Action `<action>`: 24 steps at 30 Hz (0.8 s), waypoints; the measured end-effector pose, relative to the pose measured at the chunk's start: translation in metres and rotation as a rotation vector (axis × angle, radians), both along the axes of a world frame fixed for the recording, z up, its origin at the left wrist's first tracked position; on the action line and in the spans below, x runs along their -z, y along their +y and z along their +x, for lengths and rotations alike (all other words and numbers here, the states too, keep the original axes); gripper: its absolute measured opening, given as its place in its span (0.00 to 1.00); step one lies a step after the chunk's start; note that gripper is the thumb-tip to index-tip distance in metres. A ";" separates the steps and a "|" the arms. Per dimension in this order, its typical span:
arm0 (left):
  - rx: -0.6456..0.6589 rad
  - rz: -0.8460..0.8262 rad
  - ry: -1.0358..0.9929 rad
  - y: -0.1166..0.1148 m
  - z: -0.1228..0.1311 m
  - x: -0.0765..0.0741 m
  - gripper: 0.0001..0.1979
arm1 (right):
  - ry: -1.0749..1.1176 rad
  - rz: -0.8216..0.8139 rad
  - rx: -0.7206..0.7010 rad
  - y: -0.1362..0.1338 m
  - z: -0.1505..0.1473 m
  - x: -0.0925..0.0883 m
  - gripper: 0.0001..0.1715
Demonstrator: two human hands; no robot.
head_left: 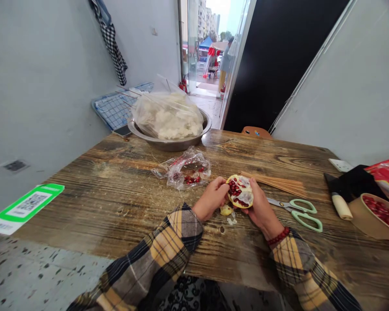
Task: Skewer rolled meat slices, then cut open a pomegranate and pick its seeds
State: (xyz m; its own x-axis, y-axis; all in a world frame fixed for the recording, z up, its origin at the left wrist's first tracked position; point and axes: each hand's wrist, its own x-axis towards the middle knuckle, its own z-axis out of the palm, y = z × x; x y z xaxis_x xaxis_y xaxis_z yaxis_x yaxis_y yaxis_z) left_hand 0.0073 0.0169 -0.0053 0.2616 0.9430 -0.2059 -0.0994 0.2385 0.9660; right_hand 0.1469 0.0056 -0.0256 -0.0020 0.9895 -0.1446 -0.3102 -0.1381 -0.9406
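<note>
A cut pomegranate (240, 190) with red seeds and pale membrane faces me just above the table. My right hand (258, 206) wraps its right side, thumb along the edge. At its left rim, my left hand (213, 197) is closed, with thumb and fingertips on the fruit. Below it lie a yellowish piece of peel (226, 210) and some white membrane scraps (232, 220). To the left, a crumpled clear plastic bag (189, 169) has red seeds in it. Green-handled scissors (294, 208) rest just right of my right hand.
Thin wooden skewers (278, 183) lie behind the scissors. A paper bowl of red seeds (369, 216) and a knife with a pale handle (341, 206) are at the right. At the back, a metal basin (171, 144) holds a bulky plastic bag (168, 114). A person stands outside the doorway.
</note>
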 end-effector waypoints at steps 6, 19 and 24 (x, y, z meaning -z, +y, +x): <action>0.055 -0.055 -0.099 0.002 -0.003 0.002 0.06 | 0.020 -0.024 -0.028 0.001 0.002 0.001 0.31; 0.029 0.021 -0.039 0.001 -0.005 0.001 0.20 | 0.007 -0.013 0.014 0.004 -0.006 0.001 0.33; 0.012 0.009 -0.019 0.003 -0.004 0.004 0.13 | -0.009 -0.010 0.027 0.004 -0.005 0.006 0.33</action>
State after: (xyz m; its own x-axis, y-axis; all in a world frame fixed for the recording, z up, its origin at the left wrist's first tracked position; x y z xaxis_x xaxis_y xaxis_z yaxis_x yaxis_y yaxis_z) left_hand 0.0029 0.0194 -0.0096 0.2769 0.9414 -0.1928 -0.1145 0.2315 0.9661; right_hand 0.1421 0.0094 -0.0313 0.0266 0.9877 -0.1539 -0.3051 -0.1386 -0.9422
